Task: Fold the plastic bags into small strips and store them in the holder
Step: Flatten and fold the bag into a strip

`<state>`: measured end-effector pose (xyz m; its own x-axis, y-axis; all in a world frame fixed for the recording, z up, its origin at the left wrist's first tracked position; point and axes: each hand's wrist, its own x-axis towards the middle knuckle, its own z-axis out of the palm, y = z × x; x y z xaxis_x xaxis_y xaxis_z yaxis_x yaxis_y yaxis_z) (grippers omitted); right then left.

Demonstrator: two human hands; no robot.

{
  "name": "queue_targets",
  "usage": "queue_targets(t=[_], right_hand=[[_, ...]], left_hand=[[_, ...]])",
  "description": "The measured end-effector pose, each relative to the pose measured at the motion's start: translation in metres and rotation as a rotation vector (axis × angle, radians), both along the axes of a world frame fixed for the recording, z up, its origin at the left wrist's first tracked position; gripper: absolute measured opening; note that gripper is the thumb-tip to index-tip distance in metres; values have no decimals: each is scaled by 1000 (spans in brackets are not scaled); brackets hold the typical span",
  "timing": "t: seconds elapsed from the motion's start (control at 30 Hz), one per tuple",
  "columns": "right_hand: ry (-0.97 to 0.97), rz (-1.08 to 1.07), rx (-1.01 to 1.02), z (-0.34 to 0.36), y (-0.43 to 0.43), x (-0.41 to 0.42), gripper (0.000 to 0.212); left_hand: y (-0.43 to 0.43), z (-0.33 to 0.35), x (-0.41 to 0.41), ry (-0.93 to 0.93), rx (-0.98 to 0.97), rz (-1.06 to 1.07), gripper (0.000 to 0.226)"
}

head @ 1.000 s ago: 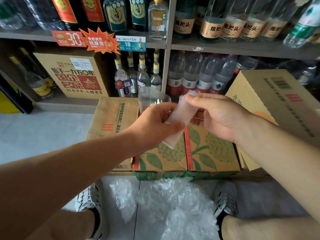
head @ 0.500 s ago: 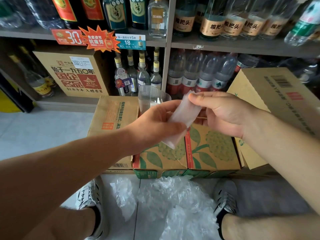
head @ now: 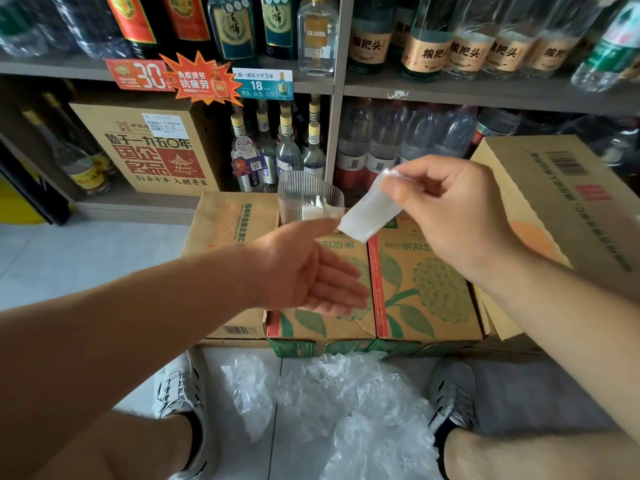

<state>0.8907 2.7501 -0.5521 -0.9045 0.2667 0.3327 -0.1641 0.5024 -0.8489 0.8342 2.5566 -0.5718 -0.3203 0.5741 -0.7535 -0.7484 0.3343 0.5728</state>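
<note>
Pinching a translucent folded strip (head: 369, 213), right hand (head: 453, 216) grips; left hand (head: 308, 271) released.

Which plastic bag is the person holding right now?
The folded strip, pinched at its top by the right hand. Other bags lie crumpled on the floor; folded ones sit in the cup.
</note>
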Motion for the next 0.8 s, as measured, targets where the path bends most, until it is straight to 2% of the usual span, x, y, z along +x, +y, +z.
queue_targets(t=[0.03, 0.1, 0.17, 0.27, 0.33, 0.43, 0.57, 0.7, 0.8], right_hand=[[24, 57, 60, 0, -5, 4, 14], [46, 153, 161, -3, -13, 10, 9], [44, 235, 214, -7, -19, 13, 7], [-64, 308, 187, -10, -22, 15, 7], [-119, 320, 109, -10, -19, 16, 4], [-117, 233, 48, -11, -9, 9, 6], [-102, 135, 123, -10, -1, -1, 5], [-210, 182, 23, -10, 1, -4, 7], [-217, 169, 7, -14, 2, -3, 11]], left_hand=[[1, 3, -1, -63, 131, 73, 78], [5, 6, -3, -65, 298, 195, 72], [9, 7, -4, 24, 333, 272, 54], [11, 3, -3, 121, 326, 363, 36], [9, 0, -3, 187, 348, 352, 30], [7, -2, -1, 263, 376, 257, 35], [7, 1, 5, 302, 382, 154, 36], [8, 2, 7, 321, 380, 88, 38], [6, 1, 7, 343, 362, 65, 39]])
